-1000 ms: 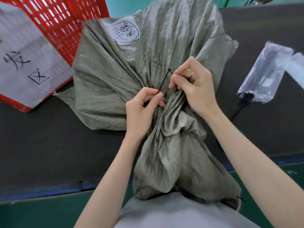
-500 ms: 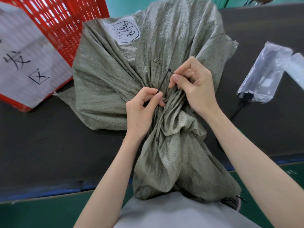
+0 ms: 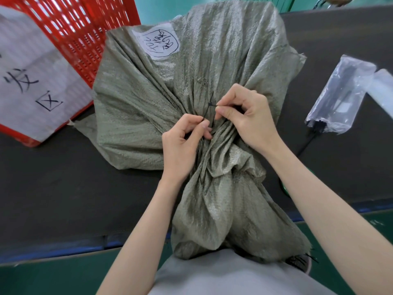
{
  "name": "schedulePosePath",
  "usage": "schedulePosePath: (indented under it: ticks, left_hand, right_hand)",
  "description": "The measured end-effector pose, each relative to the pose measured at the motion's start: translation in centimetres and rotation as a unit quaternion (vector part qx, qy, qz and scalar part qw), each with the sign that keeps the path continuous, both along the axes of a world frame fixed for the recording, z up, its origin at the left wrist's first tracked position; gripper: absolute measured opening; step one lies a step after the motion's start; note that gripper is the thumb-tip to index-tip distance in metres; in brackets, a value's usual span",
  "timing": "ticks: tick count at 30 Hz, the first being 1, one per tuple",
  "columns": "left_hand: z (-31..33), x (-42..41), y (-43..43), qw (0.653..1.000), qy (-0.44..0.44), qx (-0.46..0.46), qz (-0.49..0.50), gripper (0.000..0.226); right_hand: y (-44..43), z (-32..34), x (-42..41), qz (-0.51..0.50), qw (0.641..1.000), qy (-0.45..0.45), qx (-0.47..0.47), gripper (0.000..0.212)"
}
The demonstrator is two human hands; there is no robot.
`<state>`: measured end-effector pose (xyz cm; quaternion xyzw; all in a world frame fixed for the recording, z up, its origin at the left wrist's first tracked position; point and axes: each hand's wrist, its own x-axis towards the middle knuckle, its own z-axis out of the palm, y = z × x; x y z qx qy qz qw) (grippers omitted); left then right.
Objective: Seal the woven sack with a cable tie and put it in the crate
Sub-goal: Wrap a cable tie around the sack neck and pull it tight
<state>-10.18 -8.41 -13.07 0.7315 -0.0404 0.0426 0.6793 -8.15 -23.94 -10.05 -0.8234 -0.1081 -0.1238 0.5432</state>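
Now the black cable tie point(image 3: 209, 107) shows its head pinched at the right hand point(image 3: 244, 116) fingertips, where half a second back only a straight strand ran between the two hands — the tail seems to be meeting the head. The left hand point(image 3: 182, 143) is clenched on the other end, low against the gathered neck of the woven sack point(image 3: 212, 81). I judge the loop is just closing; cinching remains. The sack lies on the dark table point(image 3: 53, 188), its mouth hanging over the near edge, the red crate point(image 3: 85, 28) beside it at upper left — not yet loaded.
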Motion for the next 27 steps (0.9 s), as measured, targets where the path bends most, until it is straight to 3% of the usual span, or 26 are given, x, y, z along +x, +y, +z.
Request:
schedulePosePath:
  ticks: [6, 18, 20, 23, 27]
  left_hand:
    - [-0.1, 0.0, 0.1, 1.000, -0.002, 0.004, 0.000, 0.023]
    - [-0.2, 0.0, 0.2, 1.000, -0.003, 0.001, -0.005, 0.023]
    - [-0.2, 0.0, 0.2, 1.000, -0.003, -0.001, -0.006, 0.023]
    - [-0.1, 0.1, 0.1, 1.000, -0.003, -0.005, -0.006, 0.026]
    - [0.0, 0.1, 0.1, 1.000, -0.004, -0.007, -0.014, 0.023]
  right_hand:
    - [-0.2, 0.1, -0.2, -0.007, 0.997, -0.012, -0.076, 0.007]
    - [-0.7, 0.6, 0.2, 0.044, 0.992, -0.002, -0.119, 0.007]
    - [-0.8, 0.9, 0.1, 0.055, 0.993, 0.008, -0.100, 0.007]
    - [-1.0, 1.6, 0.1, 0.080, 0.996, 0.047, 0.009, 0.012]
    - [-0.7, 2.2, 0.5, 0.046, 0.993, 0.063, 0.094, 0.020]
